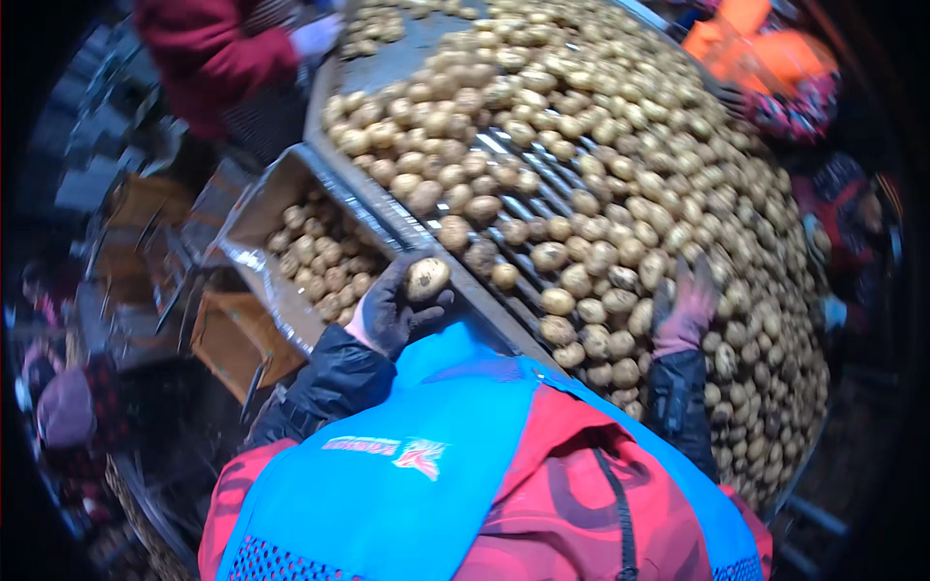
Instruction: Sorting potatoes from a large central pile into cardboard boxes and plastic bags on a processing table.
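Observation:
My left hand (396,301), in a dark and pink glove, holds a potato (427,279) with a dark spot over the metal edge of the sorting table. A cardboard box (251,254) partly filled with potatoes (320,261) stands just left of that hand. My right hand (684,305), gloved in pink and grey, lies with fingers extended on the heap of potatoes (654,181) on the table. Whether it grips one cannot be told. Between my hands, bars of a metal grate (541,174) show among the potatoes.
A person in a dark red sleeve (254,65) stands at the upper left. People in orange (770,54) and in dark red clothing (843,225) are at the table's far right side. Orange-brown crates or containers (243,338) stand at the left. The table's metal rim (465,287) runs before me.

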The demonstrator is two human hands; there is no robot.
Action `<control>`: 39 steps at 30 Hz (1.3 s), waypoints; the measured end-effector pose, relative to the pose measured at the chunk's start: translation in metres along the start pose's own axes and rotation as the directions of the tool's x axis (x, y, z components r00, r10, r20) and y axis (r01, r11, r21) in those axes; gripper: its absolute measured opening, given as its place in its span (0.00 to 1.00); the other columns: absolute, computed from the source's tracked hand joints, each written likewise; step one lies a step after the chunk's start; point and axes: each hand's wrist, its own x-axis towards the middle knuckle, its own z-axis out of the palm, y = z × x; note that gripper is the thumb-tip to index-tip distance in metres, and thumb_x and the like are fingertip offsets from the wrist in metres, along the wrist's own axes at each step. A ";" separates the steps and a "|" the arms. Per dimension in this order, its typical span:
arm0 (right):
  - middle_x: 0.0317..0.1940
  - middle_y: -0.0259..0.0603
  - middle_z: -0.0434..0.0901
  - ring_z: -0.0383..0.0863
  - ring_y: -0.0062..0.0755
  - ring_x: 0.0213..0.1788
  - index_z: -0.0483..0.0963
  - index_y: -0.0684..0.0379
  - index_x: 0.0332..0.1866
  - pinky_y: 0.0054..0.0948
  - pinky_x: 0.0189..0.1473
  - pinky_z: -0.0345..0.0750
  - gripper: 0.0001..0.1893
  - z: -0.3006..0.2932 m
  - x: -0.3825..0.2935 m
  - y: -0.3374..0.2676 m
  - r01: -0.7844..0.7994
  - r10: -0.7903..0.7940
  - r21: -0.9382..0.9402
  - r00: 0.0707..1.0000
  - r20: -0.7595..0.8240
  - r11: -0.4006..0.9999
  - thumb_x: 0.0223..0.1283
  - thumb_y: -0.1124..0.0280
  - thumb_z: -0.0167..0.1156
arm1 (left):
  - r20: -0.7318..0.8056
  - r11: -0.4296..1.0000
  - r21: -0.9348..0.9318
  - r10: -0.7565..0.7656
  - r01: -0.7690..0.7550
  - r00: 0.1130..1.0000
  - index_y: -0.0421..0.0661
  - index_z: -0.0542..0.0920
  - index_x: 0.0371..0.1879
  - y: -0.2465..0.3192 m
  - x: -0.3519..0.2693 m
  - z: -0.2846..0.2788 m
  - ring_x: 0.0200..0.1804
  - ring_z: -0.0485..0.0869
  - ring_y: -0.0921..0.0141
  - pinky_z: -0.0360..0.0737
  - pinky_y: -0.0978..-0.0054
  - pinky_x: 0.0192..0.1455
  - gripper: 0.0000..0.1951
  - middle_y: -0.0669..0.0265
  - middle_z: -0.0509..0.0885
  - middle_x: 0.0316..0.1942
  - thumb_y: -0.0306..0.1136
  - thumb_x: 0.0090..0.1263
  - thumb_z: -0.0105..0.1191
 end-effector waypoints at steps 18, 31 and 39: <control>0.75 0.49 0.61 0.60 0.53 0.74 0.67 0.44 0.74 0.61 0.74 0.56 0.46 -0.035 0.019 -0.100 -0.099 0.073 0.031 0.885 0.460 0.995 0.46 0.42 0.72 | 0.707 -0.191 0.655 -0.185 -0.731 0.682 0.66 0.73 0.69 -0.028 0.112 0.129 0.79 0.58 0.46 0.51 0.25 0.72 0.31 0.56 0.68 0.73 0.56 0.66 0.60; 0.76 0.57 0.55 0.67 0.63 0.68 0.64 0.44 0.76 0.51 0.69 0.71 0.47 0.082 0.177 -0.166 -0.234 0.032 0.416 0.899 0.437 0.879 0.50 0.44 0.73 | 0.452 -0.329 0.844 0.010 -0.424 0.892 0.59 0.81 0.61 0.048 0.205 0.042 0.81 0.52 0.50 0.48 0.23 0.71 0.32 0.57 0.65 0.76 0.65 0.64 0.58; 0.73 0.50 0.63 0.62 0.66 0.71 0.69 0.42 0.73 0.56 0.71 0.68 0.41 0.141 0.249 -0.202 -0.130 -0.008 0.479 0.961 0.276 0.868 0.48 0.58 0.72 | 0.533 -0.382 0.821 0.246 -0.425 0.809 0.52 0.84 0.49 0.082 0.283 0.015 0.78 0.60 0.54 0.60 0.37 0.70 0.17 0.60 0.71 0.72 0.44 0.63 0.60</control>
